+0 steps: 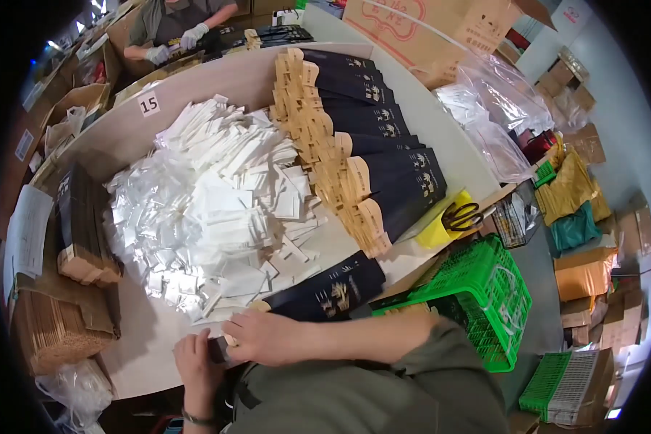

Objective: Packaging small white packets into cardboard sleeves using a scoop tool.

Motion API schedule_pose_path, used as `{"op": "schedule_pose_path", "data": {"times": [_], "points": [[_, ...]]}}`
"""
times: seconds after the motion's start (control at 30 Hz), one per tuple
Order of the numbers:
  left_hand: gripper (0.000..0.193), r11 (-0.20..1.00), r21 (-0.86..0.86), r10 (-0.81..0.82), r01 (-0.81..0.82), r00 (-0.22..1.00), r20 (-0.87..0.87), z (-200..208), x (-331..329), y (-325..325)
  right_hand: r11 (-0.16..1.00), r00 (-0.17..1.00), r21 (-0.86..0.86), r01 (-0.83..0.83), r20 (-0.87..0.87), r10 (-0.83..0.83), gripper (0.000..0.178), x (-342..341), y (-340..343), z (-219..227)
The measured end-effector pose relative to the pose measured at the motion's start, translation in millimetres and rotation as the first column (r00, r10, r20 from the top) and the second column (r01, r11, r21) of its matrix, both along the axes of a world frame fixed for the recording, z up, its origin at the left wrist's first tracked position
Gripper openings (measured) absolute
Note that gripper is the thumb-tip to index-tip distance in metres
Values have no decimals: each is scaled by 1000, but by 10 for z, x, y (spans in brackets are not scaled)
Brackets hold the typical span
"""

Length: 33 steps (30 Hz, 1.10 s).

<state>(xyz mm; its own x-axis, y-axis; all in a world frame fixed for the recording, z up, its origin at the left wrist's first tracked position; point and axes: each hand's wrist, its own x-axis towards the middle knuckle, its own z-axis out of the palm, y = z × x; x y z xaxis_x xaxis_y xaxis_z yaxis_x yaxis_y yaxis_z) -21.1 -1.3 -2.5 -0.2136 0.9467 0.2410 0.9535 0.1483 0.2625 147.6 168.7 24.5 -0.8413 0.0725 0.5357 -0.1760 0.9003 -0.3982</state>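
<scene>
Close to my body at the table's front edge, my left hand (pixel 197 363) is closed around one side of a dark packet (pixel 216 350). My right hand (pixel 262 337) has its fingers bent over the packet's other side, where a bit of tan shows. Most of that packet is hidden by my hands. Just beyond my right forearm lies a black printed pouch (pixel 333 291) with gold and white marks. In front of my hands spreads a heap of small white sachets (pixel 231 202), some in clear plastic.
Black pouches with tan ends (pixel 405 181) lie in overlapping rows to the right. A yellow holder (pixel 434 226) with scissors (pixel 461 216) and a green crate (pixel 495 289) stand at the right edge. Folded cartons (pixel 61 325) stack at left. Behind the partition (pixel 123 137), a gloved person (pixel 181 29) works.
</scene>
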Motion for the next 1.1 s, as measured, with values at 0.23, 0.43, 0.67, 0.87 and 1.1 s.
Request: {"op": "schedule_pose_path", "data": {"times": [0.23, 0.43, 0.67, 0.87, 1.1], "points": [[27, 925, -342, 345, -168, 749, 565, 428, 37, 233, 904, 885, 15, 427, 197, -422, 25, 919, 1830, 777], [38, 920, -100, -89, 379, 452, 888, 352, 635, 531, 991, 927, -126, -55, 363, 97, 53, 706, 662, -288], [39, 902, -406, 372, -145, 738, 563, 304, 288, 200, 968, 912, -35, 249, 344, -222, 33, 375, 150, -85], [61, 946, -221, 295, -236, 911, 288, 117, 136, -93, 888, 720, -74, 455, 618, -317, 28, 187, -10, -250], [81, 942, -307, 241, -133, 906, 348, 197, -41, -252, 880, 768, -210, 425, 598, -229, 18, 189, 36, -172]]}}
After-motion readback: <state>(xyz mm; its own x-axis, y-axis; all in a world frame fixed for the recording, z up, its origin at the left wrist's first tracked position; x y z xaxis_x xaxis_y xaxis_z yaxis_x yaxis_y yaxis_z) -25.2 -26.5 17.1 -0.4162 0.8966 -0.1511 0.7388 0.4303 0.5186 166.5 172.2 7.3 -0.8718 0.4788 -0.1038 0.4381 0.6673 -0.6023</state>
